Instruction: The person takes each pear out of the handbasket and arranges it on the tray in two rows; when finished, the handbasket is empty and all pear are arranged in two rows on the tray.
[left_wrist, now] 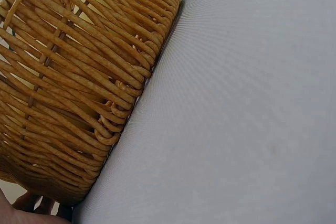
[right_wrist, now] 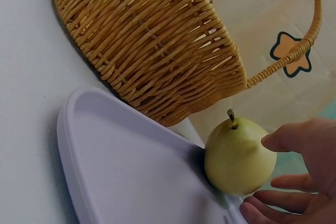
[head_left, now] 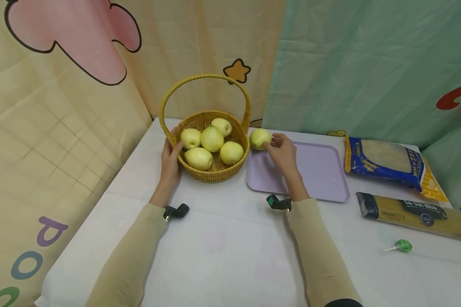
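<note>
My left hand (head_left: 170, 157) holds the left side of a yellow wicker basket (head_left: 212, 175), thumb at the rim and fingers along the outer wall. Several pale green-yellow pears (head_left: 212, 139) lie inside the basket. Another pear (right_wrist: 239, 156), stem upward, sits at the far left corner of a lilac tray (head_left: 322, 170). My right hand (head_left: 283, 154) is beside that pear, its thumb at the pear's side and the other fingers loosely bent and spread. In the left wrist view only parts of the left fingers (left_wrist: 31, 211) show below the basket wall.
Right of the tray lie a blue and yellow food packet (head_left: 386, 164) and a spaghetti packet (head_left: 418, 215). A green-wrapped lollipop (head_left: 403, 245) lies nearer the front. Printed curtains (head_left: 353, 64) hang behind the white table (head_left: 223, 247). The basket's tall handle (head_left: 205, 76) arches above the pears.
</note>
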The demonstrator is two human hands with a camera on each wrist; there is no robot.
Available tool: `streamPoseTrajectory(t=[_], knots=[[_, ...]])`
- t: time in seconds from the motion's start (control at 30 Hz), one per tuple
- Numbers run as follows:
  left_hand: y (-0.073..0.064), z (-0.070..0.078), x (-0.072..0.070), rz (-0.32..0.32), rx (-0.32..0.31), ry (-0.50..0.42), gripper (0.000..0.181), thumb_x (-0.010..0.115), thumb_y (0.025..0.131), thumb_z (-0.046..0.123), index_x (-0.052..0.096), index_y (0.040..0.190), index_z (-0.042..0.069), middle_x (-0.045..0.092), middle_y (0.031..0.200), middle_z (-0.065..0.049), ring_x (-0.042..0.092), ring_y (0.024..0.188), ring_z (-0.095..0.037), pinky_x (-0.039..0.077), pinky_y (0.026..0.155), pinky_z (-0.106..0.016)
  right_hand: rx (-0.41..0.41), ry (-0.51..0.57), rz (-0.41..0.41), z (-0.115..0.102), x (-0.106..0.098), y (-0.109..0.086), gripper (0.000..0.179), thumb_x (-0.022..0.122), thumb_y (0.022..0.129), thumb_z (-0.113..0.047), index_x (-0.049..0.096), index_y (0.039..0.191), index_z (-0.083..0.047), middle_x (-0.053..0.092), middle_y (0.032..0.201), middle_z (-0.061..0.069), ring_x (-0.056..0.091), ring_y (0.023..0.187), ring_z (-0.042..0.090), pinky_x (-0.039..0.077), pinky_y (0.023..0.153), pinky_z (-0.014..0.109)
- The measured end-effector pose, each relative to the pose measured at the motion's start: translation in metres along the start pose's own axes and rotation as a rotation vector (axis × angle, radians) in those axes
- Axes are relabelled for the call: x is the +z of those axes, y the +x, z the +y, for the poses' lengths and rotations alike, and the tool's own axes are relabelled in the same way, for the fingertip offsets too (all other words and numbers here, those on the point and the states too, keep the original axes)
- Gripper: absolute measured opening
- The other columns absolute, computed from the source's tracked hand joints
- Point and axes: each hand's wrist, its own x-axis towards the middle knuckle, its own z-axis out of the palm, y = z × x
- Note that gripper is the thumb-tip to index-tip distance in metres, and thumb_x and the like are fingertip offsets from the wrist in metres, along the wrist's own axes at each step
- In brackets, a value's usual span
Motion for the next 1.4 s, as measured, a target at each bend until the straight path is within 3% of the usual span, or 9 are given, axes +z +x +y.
streamPoseTrajectory(t=[0.33,0.7,1.0,1.4], knots=[[-0.001,0.002,0.000,-0.004,-0.006,0.007,0.056,0.052,0.108,0.014,0.039,0.163,0.016,0.037,0.169,-0.003,0.032,0.156,-0.014,0.024,0.129,-0.027,-0.098,0.038,0.046,-0.024,-0.009,-0.003,0.052,0.073,0.098,-0.022,0.060,0.143,0.003,0.066,0.141,0.022,0.065,0.129,0.034,0.055,0.108,0.045],[-0.003,0.003,0.000,-0.015,0.013,0.016,0.055,0.052,0.109,0.014,0.040,0.163,0.016,0.038,0.169,-0.004,0.033,0.156,-0.014,0.025,0.129,-0.028,-0.159,0.119,0.017,-0.060,-0.014,-0.018,0.049,0.074,0.099,-0.023,0.063,0.142,-0.003,0.067,0.141,0.015,0.064,0.130,0.029,0.055,0.107,0.042],[-0.003,0.002,0.000,-0.017,0.012,0.013,0.054,0.053,0.109,0.015,0.042,0.162,0.017,0.041,0.166,-0.004,0.036,0.154,-0.015,0.026,0.128,-0.029,-0.221,0.131,-0.057,-0.077,0.000,-0.030,0.045,0.074,0.099,-0.021,0.064,0.139,-0.002,0.068,0.138,0.016,0.066,0.128,0.029,0.057,0.106,0.043],[-0.004,0.001,0.002,-0.002,0.006,0.012,0.054,0.054,0.109,0.016,0.042,0.162,0.018,0.040,0.167,-0.003,0.035,0.154,-0.015,0.026,0.129,-0.028,-0.293,0.100,-0.156,-0.084,0.026,-0.034,0.047,0.076,0.098,-0.021,0.063,0.139,-0.001,0.067,0.139,0.017,0.063,0.131,0.032,0.056,0.107,0.047]])
